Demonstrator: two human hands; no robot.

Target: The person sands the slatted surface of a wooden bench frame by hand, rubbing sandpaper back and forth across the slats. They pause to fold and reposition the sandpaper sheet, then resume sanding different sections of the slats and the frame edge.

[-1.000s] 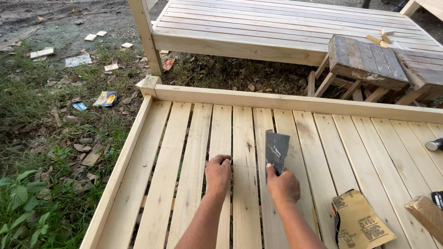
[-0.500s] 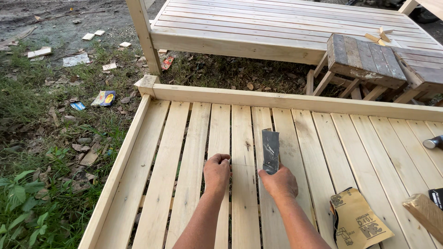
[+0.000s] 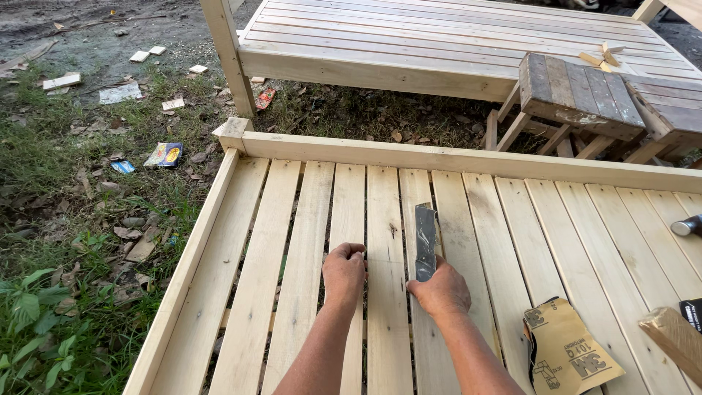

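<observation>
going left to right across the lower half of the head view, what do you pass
grass → slatted wooden platform's left rail → left hand → scraper blade in the right hand → sandpaper sheet → wooden block

Even, soft daylight, bright on the pale wooden slats; no hard shadows, only dark gaps between boards; dull sheen on the metal blade; focus sharp at centre; straight rails bow slightly near frame edges; no motion blur.
</observation>
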